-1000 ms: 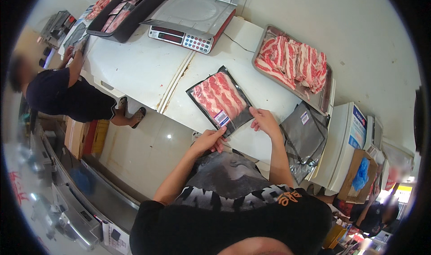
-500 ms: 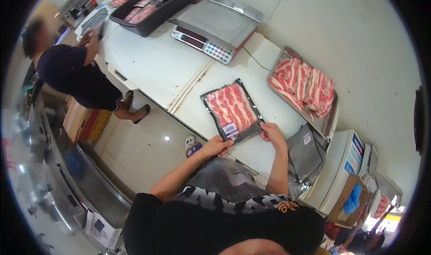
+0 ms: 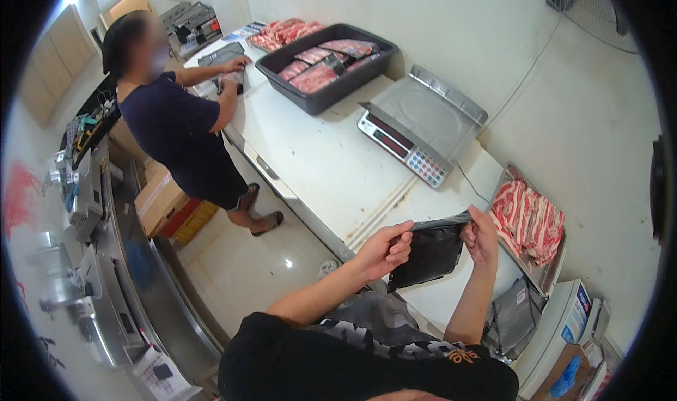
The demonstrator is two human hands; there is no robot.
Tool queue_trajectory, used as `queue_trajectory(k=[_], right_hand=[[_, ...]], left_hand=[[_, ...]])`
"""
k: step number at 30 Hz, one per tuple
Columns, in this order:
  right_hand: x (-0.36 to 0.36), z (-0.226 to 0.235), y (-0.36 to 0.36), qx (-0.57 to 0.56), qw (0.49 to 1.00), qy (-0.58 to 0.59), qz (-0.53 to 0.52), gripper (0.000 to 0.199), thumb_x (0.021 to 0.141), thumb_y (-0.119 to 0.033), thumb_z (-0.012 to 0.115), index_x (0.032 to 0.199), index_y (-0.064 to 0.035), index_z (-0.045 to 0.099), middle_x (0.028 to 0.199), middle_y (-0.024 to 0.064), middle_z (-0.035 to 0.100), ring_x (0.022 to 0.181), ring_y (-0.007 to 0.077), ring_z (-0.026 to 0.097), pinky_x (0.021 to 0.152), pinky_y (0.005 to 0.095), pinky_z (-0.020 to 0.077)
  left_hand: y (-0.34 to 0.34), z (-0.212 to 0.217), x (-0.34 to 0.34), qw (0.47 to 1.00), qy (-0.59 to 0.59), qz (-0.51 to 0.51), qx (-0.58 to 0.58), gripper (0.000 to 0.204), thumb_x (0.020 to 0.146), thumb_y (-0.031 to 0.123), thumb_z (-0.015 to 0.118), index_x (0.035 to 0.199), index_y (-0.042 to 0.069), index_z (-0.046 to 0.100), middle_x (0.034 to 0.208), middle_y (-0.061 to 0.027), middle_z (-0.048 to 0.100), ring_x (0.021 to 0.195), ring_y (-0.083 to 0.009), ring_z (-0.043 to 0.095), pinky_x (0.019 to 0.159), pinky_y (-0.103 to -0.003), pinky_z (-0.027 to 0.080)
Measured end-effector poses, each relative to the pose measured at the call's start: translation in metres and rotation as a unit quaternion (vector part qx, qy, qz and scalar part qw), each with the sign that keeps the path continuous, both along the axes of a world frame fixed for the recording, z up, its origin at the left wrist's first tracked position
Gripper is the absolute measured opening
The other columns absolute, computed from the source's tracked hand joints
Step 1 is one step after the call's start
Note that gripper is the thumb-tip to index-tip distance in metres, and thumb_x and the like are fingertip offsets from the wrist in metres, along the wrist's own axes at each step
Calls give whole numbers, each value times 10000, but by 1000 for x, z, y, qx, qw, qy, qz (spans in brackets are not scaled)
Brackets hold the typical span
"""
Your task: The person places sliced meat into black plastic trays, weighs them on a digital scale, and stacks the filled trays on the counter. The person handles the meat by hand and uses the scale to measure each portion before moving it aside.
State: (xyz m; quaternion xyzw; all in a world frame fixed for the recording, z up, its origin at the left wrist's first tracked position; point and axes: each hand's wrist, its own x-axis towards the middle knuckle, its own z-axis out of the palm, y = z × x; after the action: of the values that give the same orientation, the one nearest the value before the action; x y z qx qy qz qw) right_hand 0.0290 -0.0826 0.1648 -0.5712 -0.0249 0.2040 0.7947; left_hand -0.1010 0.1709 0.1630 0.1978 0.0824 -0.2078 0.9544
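Observation:
With both hands I hold a flat black vacuum pouch (image 3: 427, 256) by its upper edge, lifted over the white worktop (image 3: 338, 168). Its plain black side is what shows now; the sliced meat seen in it earlier is hidden. My left hand (image 3: 386, 251) pinches the left corner between thumb and fingers. At the right corner, my right hand (image 3: 481, 237) is closed on the edge in the same way. Right of that hand lies a metal tray of red-and-white meat strips (image 3: 527, 221). A stack of grey-black bags (image 3: 513, 316) rests below the tray, near my right forearm.
A digital scale (image 3: 427, 122) with a steel platform stands beyond my hands. Farther left, a dark tub (image 3: 316, 103) holds packed meat. A co-worker (image 3: 173, 122) handles a bag at the worktop's far end. A white box (image 3: 557, 323) stands at the right.
The pouch has been raised and turned up, so its meat side and label no longer show. Both hands now grip its upper edge. My view has swung left, toward the co-worker.

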Motion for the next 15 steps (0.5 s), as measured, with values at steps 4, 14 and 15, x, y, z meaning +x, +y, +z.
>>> queue_trajectory(k=[4,14,15], right_hand=[[33,10,104,63,997,-25,41,285,1062,-318,647,909,-79,640,505,-28,476,394,79,377,429,246,282],[264,178,393,131,971,-112,166,273,1057,-311,639,870,-141,537,662,-6,553,529,103,459,491,238,351],[266,190,407,127,973,-123,151,277,1058,-316,635,872,-139,530,661,-7,551,532,102,460,488,236,348]], left_hand=[[82,22,11,984,-52,83,151,406,1097,332,598,752,118,574,531,48,437,436,-76,359,460,-251,276],[368,186,237,925,-247,180,227,283,1050,226,638,809,98,563,599,44,457,479,-73,377,440,-228,276],[384,193,242,919,-259,190,230,276,1059,230,625,823,97,569,600,39,459,487,-69,377,442,-227,286]])
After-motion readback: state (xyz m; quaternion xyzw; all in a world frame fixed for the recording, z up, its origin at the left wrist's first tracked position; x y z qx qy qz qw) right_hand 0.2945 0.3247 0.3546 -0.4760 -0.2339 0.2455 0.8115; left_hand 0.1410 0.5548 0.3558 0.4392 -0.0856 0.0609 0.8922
